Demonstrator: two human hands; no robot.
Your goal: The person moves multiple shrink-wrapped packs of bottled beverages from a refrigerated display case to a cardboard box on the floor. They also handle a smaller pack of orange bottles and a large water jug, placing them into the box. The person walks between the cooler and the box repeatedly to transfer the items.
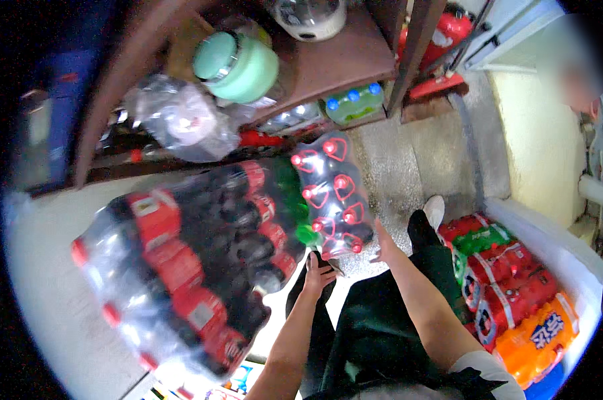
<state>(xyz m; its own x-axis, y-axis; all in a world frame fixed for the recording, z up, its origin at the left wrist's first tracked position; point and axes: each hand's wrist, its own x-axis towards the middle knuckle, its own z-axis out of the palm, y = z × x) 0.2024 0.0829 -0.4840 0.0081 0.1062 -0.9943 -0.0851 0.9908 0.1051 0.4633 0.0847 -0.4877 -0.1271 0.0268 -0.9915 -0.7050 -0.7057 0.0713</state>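
Observation:
In front of me stands a shrink-wrapped pack of large bottles [341, 190] with red caps and red carry loops. Its near edge lies between my hands. My right hand [384, 245] is beside the pack's near right corner, fingers stretched out; whether it touches the wrap is not plain. Just below the near left corner is my left hand [319, 275], its thumb and fingers apart. Wrapped packs of dark cola bottles [188, 260] with red labels lie stacked on the left. Between them and the red-capped pack, green bottles [293, 197] show.
Beyond the packs is a brown shelf [341, 63] with a mint-green jar [241, 67], a plastic bag [181, 123] and blue-capped bottles [355, 105]. On the right, red packs [515, 277] and an orange pack [538, 337] line a low wall. Another person [571, 67] appears at the upper right.

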